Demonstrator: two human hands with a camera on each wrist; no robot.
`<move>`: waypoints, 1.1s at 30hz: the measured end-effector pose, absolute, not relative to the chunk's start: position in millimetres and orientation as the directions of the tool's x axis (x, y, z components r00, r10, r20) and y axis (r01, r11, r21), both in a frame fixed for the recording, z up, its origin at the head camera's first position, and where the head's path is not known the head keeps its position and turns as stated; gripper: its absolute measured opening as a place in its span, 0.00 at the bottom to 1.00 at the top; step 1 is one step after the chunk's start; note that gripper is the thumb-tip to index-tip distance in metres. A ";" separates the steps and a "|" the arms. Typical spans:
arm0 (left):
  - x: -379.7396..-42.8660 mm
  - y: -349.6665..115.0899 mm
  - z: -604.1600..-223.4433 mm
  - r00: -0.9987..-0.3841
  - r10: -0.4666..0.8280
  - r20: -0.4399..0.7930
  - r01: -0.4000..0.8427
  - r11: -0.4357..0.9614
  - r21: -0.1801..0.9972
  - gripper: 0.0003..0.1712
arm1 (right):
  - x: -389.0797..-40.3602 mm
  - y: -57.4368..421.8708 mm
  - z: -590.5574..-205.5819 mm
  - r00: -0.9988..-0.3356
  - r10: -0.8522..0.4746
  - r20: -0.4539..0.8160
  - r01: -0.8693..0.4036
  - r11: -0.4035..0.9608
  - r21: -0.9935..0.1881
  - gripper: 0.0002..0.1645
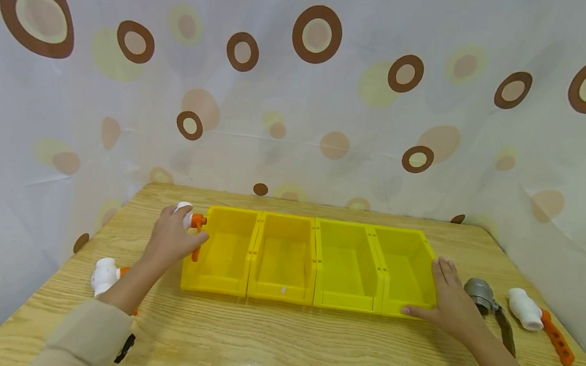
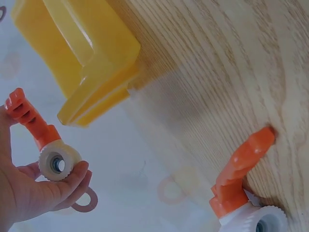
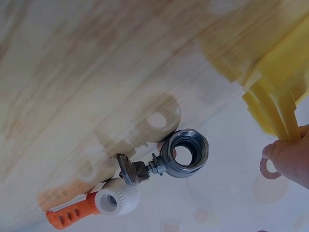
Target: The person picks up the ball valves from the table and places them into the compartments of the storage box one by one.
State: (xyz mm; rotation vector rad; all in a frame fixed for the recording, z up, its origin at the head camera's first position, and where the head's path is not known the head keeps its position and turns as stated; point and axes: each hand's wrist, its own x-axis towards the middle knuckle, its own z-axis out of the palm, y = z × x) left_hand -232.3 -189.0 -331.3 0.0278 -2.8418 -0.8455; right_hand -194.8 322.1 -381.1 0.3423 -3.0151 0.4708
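My left hand (image 1: 169, 240) holds a white plastic ball valve (image 2: 65, 155) with an orange lever, raised beside the leftmost bin. The left wrist view shows the thumb against the lever and fingers around the white body. A joined row of several yellow bins (image 1: 282, 294) stands on the table. My right hand (image 1: 453, 302) rests on the right end of the row, fingers extended at the side rim and thumb at the front edge. A second white ball valve (image 1: 104, 275) with an orange lever lies under the left forearm, partly hidden.
Right of the right hand lie a grey metal ball valve (image 1: 478, 292) with a dark lever and another white ball valve (image 1: 525, 310) with an orange lever. The wooden table (image 1: 284, 348) meets a patterned curtain (image 1: 297, 95) at the back and sides.
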 end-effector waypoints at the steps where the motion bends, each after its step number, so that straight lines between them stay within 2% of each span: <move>1: -232.5 -187.7 -331.0 -0.983 -0.064 0.170 0.038 0.842 0.538 0.40 | -194.9 322.4 -381.2 -0.973 -0.207 0.104 -0.229 0.929 -0.291 0.74; 33: -238.7 -139.8 -343.1 -0.981 0.005 0.196 0.115 0.823 0.557 0.39 | -194.7 322.2 -381.9 -0.973 -0.202 0.114 -0.228 0.922 -0.314 0.75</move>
